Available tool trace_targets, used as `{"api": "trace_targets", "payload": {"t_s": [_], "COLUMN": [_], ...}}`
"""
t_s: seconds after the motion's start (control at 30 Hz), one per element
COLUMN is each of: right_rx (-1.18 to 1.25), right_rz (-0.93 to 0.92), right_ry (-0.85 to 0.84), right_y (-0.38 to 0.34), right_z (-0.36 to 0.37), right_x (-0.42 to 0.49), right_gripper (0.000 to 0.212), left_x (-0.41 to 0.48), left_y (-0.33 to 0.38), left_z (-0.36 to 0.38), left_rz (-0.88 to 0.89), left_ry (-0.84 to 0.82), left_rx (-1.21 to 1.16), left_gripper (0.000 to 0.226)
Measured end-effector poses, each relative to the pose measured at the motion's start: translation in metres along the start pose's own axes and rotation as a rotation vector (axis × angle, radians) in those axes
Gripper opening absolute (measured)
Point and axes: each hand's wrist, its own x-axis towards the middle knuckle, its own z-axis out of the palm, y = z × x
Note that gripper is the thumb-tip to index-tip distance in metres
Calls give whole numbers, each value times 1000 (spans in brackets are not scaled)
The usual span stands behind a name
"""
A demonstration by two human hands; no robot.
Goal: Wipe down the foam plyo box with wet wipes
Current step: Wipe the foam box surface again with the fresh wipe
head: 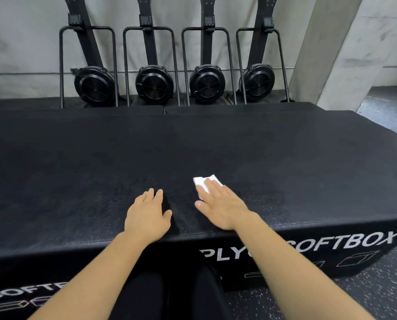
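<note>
One white wet wipe (203, 184) is lying under the flat, straight fingers of the right hand (223, 206) on the black plyo box (193, 146), the empty left hand (146, 215) is resting relaxed just beside, and four fan machines (154, 82) are standing beyond against the grey wall (26, 47).

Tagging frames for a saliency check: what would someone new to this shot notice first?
The white wet wipe stands out most, pressed flat under the right hand near the front of the black plyo box. The left hand rests on the box top beside it. Behind the box, four black fan-wheel machines stand upright in a row against the wall.
</note>
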Motion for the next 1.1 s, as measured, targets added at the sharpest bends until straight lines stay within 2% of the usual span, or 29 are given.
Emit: {"api": "trace_targets", "payload": {"t_s": [0.13, 0.3, 0.5, 0.6, 0.83, 0.97, 1.1], "right_rx": [45, -40, 65, 43, 27, 70, 64], "right_rz": [136, 320, 496, 436, 149, 25, 115], "right_ry": [81, 42, -8, -24, -86, -68, 42], "right_y": [60, 114, 73, 28, -51, -22, 38], "right_z": [-10, -21, -15, -7, 12, 3, -9], "right_x": [-7, -20, -8, -2, 10, 11, 8], "right_gripper": [51, 34, 71, 74, 70, 59, 44], "left_x": [-2, 4, 5, 4, 4, 3, 3], "left_y": [-1, -1, 3, 5, 5, 4, 4], "left_z": [12, 6, 3, 2, 2, 1, -1], "left_rz": [48, 50, 29, 26, 30, 34, 36], "left_ry": [-13, -70, -96, -109, -93, -112, -129], "left_rx": [30, 66, 71, 82, 81, 73, 91], "left_gripper": [56, 56, 56, 56, 57, 57, 56]}}
